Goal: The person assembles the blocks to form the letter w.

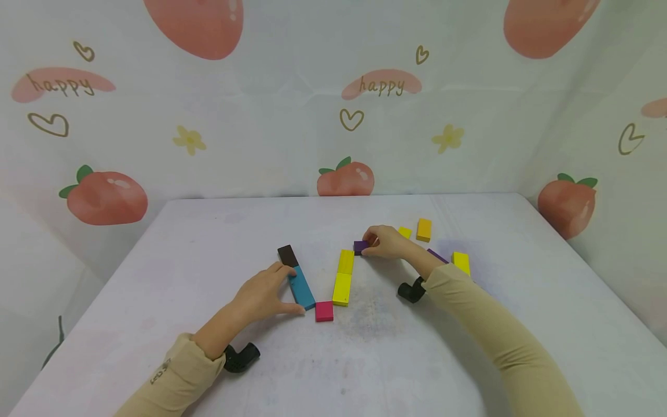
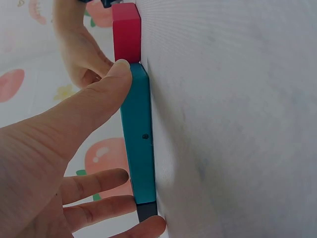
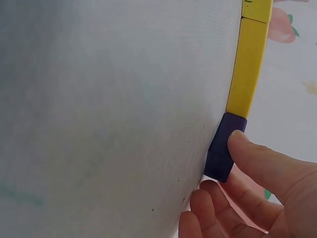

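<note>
Currently the right grip (image 1: pixel 387 242) pinches a small dark-purple rectangular block (image 1: pixel 359 248) between thumb and fingertips, low over the bench (image 1: pixel 292 370). In the right wrist view its long axis leads from the yellow row's end toward the fingers; in the head view those fingers cover its right end. Whether it touches the yellow cannot be told.

Left grip (image 1: pixel 264 292): fingers spread, thumb on the near end of a long blue rectangular block (image 1: pixel 302 288). Blue's long axis slants, far end leftward, near end rightward. A short near-black block (image 1: pixel 288 255) continues that line, beyond the left grip's fingers. Square red block (image 1: pixel 324 311) just right of the left thumb, at blue's near corner. Between the grips, two bright-yellow rectangular blocks (image 1: pixel 343 279) end to end, pointing away, far end leaning slightly right. Beyond the right grip, an orange-yellow block (image 1: pixel 424 230).
</note>
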Demonstrator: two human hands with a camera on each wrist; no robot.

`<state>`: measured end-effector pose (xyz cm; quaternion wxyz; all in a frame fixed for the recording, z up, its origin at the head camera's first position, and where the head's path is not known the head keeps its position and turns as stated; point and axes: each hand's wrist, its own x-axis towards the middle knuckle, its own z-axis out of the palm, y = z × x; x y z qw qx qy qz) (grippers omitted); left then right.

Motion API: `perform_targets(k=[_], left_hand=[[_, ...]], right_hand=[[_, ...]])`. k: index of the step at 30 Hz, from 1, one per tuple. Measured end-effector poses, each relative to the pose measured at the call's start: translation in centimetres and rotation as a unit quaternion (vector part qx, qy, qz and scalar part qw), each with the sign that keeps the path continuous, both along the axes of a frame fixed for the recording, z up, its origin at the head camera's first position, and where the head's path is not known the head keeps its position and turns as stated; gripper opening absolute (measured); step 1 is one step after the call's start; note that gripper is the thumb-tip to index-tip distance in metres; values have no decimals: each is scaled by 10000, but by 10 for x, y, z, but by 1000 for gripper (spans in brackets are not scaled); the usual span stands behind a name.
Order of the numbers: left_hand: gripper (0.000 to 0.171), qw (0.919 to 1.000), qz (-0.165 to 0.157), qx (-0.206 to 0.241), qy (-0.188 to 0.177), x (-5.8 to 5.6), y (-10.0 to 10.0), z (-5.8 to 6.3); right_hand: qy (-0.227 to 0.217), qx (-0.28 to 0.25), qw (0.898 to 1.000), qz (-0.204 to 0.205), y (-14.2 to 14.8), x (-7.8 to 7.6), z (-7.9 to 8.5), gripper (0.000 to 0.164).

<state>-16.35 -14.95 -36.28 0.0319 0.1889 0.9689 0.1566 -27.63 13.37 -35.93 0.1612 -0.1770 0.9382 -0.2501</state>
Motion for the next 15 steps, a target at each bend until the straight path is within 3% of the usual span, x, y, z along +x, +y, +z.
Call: perform_targets(k=[15], left_hand=[[74, 10000, 1, 3, 16, 0, 0, -1]], right_hand=[[7, -6, 10000, 12, 0, -1, -1, 32]])
